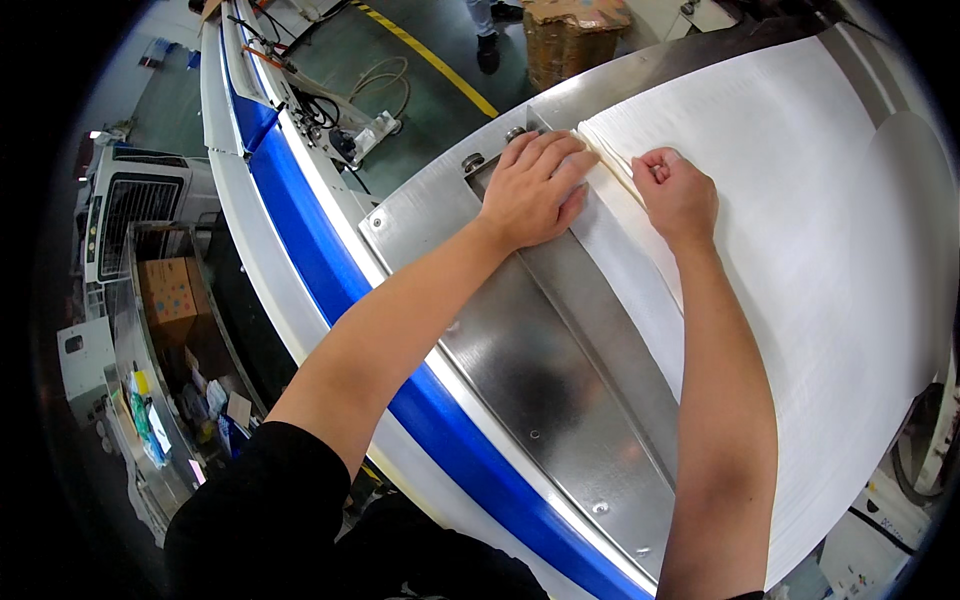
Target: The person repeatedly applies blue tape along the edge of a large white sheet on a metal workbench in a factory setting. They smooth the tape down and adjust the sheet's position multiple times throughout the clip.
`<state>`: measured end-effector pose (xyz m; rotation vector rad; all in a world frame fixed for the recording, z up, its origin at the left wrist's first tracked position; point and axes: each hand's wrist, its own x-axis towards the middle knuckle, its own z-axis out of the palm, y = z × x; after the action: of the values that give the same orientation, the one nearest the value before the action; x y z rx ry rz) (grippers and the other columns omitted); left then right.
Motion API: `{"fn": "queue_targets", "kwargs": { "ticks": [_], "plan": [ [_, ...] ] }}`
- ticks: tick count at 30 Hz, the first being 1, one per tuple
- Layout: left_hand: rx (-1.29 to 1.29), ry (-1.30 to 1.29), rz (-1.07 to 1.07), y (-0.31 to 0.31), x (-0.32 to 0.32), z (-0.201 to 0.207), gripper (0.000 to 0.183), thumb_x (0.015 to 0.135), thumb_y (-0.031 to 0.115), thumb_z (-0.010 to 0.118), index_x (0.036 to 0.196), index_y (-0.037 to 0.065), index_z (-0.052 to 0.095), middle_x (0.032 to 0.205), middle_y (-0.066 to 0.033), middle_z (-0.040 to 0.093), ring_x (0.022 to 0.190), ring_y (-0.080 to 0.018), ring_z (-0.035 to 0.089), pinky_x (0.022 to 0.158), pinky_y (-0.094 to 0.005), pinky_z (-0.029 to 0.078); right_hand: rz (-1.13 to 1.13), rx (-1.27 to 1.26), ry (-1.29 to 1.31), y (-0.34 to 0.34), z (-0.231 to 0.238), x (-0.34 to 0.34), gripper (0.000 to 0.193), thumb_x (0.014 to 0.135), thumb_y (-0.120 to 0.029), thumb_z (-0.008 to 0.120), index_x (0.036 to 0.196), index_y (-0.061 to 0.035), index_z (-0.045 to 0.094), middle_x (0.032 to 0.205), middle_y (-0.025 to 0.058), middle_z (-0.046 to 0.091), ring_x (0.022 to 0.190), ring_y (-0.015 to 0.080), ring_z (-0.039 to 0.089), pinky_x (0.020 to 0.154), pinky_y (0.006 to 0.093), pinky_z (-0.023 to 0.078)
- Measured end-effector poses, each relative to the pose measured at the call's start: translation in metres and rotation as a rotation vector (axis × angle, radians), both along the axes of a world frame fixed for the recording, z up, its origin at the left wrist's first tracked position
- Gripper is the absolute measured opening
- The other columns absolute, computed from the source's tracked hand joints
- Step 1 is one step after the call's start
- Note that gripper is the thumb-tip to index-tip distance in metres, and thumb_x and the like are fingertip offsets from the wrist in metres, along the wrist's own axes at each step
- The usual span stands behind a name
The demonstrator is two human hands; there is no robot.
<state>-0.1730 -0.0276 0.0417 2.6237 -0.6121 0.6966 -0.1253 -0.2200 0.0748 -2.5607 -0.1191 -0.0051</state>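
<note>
A large stack of thin white sheets (790,190) lies on a metal table to the right, its left edge slightly fanned and creamy near the far corner. My left hand (535,190) rests palm down at that corner, fingers stretched over the stack's edge and the metal beside it. Just to its right, my right hand (680,195) is closed, thumb against curled fingers, on the sheets by the edge seam. Whatever its fingers pinch is hidden. A narrow white strip of the lower sheets (630,285) shows between my forearms.
A bare metal plate (540,400) with screws lies under my left forearm. Along it runs a blue-and-white machine rail (300,220). Beyond stand a taped brown carton (575,45) and a person's legs (485,25). A cluttered cart with a cardboard box (168,290) is at left.
</note>
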Motion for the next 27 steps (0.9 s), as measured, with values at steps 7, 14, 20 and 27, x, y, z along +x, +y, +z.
{"fn": "queue_targets", "kwargs": {
  "ticks": [7,14,20,27],
  "plan": [
    [0.032,-0.036,-0.001,-0.002,0.004,-0.005,0.035,0.079,0.020,0.062,0.114,0.020,0.056,0.119,-0.0055,0.053,0.118,-0.0238,0.046,0.102,-0.0432,0.032,-0.008,-0.022,0.023,0.000,-0.001,0.000,0.020,0.082,-0.034,0.062,0.083,-0.0143,0.067,0.072,0.0028,0.067,0.066,0.0222,0.064,0.061,0.0348,0.050],
    [0.014,-0.067,-0.015,0.005,-0.004,-0.003,0.031,0.073,0.018,0.064,0.103,0.016,0.058,0.114,-0.0051,0.055,0.114,-0.0252,0.050,0.099,-0.0438,0.036,0.016,0.022,-0.003,-0.001,-0.001,-0.001,0.020,0.082,-0.032,0.062,0.085,-0.0129,0.067,0.071,0.0044,0.067,0.068,0.0229,0.065,0.063,0.0349,0.050],
    [0.228,-0.020,-0.349,0.021,0.007,0.030,0.033,0.066,0.016,0.065,0.098,0.010,0.057,0.119,-0.0071,0.057,0.115,-0.0253,0.052,0.100,-0.0421,0.038,0.068,0.306,-0.083,-0.014,0.017,-0.065,0.028,0.088,-0.033,0.056,0.093,-0.0068,0.066,0.081,0.0125,0.067,0.073,0.0291,0.065,0.066,0.0385,0.051],
    [0.735,0.257,-0.276,0.026,0.009,0.060,0.054,0.077,0.019,0.065,0.127,0.011,0.045,0.121,-0.0106,0.055,0.115,-0.0250,0.052,0.106,-0.0393,0.031,-0.341,-0.290,0.019,-0.140,0.005,-0.249,0.040,0.095,-0.037,0.042,0.091,-0.0063,0.068,0.084,0.0156,0.066,0.078,0.0337,0.063,0.080,0.0450,0.047]
  ]
}}
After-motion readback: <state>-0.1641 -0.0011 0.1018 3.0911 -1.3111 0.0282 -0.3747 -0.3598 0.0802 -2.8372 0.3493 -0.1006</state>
